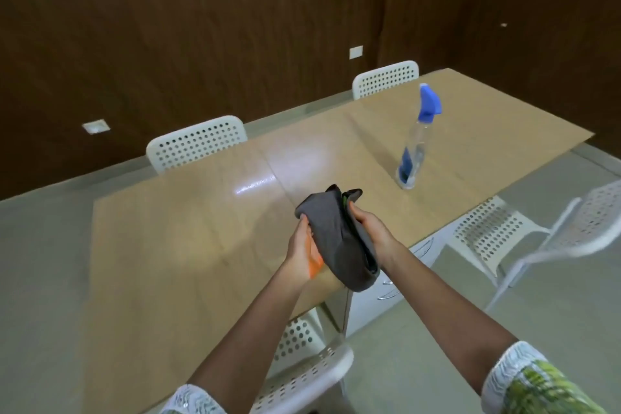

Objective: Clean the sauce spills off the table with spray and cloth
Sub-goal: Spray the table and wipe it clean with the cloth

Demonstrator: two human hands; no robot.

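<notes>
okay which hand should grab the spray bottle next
Probably the right hand: the spray bottle stands on the table on that side, beyond it. The left hand can hold the cloth.

Dark grey cloth (339, 239) with orange and green bits, see-through spray bottle (415, 144) with blue top, light brown table (174, 245), white chairs (196, 143) with little holes, dark brown wall (168, 27), white and green patterned sleeves (534, 380)

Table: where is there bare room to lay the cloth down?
The table is bare left of the hands holding the cloth, and between them and the spray bottle. Nowhere crowded.
</notes>
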